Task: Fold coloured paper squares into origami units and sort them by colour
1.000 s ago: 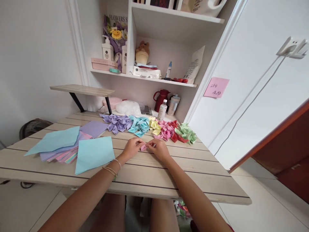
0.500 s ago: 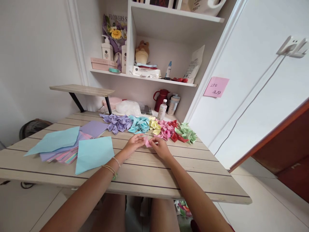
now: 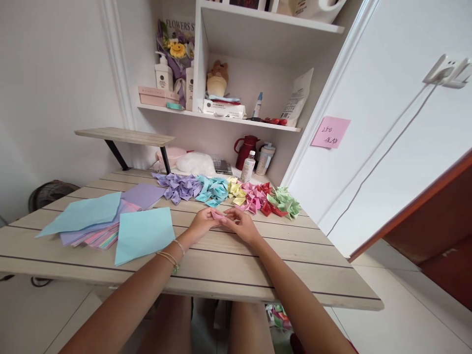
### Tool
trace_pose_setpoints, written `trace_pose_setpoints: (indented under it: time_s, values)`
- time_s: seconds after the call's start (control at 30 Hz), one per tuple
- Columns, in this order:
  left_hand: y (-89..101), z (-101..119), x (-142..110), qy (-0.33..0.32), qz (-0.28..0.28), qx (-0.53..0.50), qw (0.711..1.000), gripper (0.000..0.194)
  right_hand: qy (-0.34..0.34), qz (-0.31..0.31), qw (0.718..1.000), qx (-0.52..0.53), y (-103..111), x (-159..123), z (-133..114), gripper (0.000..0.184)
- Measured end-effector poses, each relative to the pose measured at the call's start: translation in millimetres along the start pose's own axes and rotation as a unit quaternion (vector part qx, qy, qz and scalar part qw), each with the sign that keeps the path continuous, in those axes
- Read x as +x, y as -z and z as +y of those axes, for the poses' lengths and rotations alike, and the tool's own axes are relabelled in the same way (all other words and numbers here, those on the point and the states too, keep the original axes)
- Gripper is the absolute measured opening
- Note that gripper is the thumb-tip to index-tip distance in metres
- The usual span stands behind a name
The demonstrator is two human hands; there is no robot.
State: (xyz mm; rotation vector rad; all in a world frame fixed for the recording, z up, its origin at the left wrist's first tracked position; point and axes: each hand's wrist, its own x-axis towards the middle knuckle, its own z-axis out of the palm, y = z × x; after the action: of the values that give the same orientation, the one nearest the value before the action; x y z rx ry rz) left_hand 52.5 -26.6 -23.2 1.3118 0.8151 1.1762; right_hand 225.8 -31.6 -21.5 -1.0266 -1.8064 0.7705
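Observation:
Both of my hands meet at the middle of the wooden table [image 3: 302,275]. My left hand [image 3: 201,223] and my right hand [image 3: 239,225] pinch a small folded pink paper piece [image 3: 217,215] between their fingertips, low over the tabletop. Just beyond them lies a row of folded paper pieces: purple [image 3: 179,186], blue [image 3: 213,190], yellow [image 3: 236,191], pink [image 3: 253,199], red [image 3: 266,206] and green [image 3: 285,202]. To the left sits a loose light-blue sheet [image 3: 143,233] beside a stack of coloured sheets [image 3: 96,223].
Behind the table stand a red jug [image 3: 246,150], a small bottle [image 3: 248,168], a cup [image 3: 264,160] and a clear bag [image 3: 197,163]. A shelf [image 3: 221,118] above holds bottles, wipes and a toy. A pink note [image 3: 330,132] sticks on the white door.
The pink piece was lifted and turned between my fingers half a second ago; now it is lowered flatter and both hands have shifted slightly away from me.

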Motion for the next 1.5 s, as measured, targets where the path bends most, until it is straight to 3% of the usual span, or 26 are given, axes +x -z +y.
trace_pose_setpoints:
  time_s: [0.2, 0.3, 0.47, 0.7, 0.87, 1.0, 1.13, 1.2, 1.27, 1.33, 1.5]
  values:
    - [-0.4, 5, -1, -0.010, 0.058, 0.044, 0.997, 0.035, -0.032, -0.005, 0.999, -0.018, 1, 1, -1, 0.036]
    - [0.6, 4, 1, -0.019, 0.057, 0.067, 0.996, 0.036, -0.040, -0.007, 0.999, -0.011, 1, 0, -1, 0.034]
    - [1.8, 1, 3, -0.004, 0.035, 0.033, 0.999, 0.040, -0.045, -0.002, 0.999, 0.018, 1, 0, 0, 0.030]
    - [3.2, 6, -2, 0.046, 0.069, -0.045, 0.995, 0.036, -0.007, -0.005, 0.998, 0.066, 2, 4, 6, 0.036]
    - [1.3, 10, -2, 0.056, 0.072, -0.096, 0.991, 0.047, -0.005, 0.009, 0.995, 0.103, 5, 5, 6, 0.031]
    - [0.3, 10, -2, 0.040, 0.056, -0.086, 0.994, 0.051, -0.008, 0.051, 0.992, 0.111, 6, 4, 3, 0.031]
    - [-0.5, 5, -3, 0.027, 0.026, -0.017, 0.999, 0.045, 0.019, 0.097, 0.995, 0.019, 20, 6, 1, 0.031]
    - [-0.7, 3, -4, 0.015, 0.016, 0.021, 1.000, 0.041, 0.030, 0.163, 0.985, -0.058, 33, 8, 4, 0.032]
    - [-0.8, 0, -5, 0.009, 0.007, 0.047, 0.999, 0.038, 0.027, 0.261, 0.958, -0.120, 47, 9, 10, 0.036]
    - [-1.2, -1, -5, 0.009, 0.003, 0.064, 0.998, 0.035, 0.014, 0.315, 0.934, -0.169, 60, 9, 18, 0.040]
    - [-2.7, 1, -7, -0.016, 0.002, 0.137, 0.990, 0.027, -0.044, 0.289, 0.930, -0.222, 72, 4, 37, 0.062]
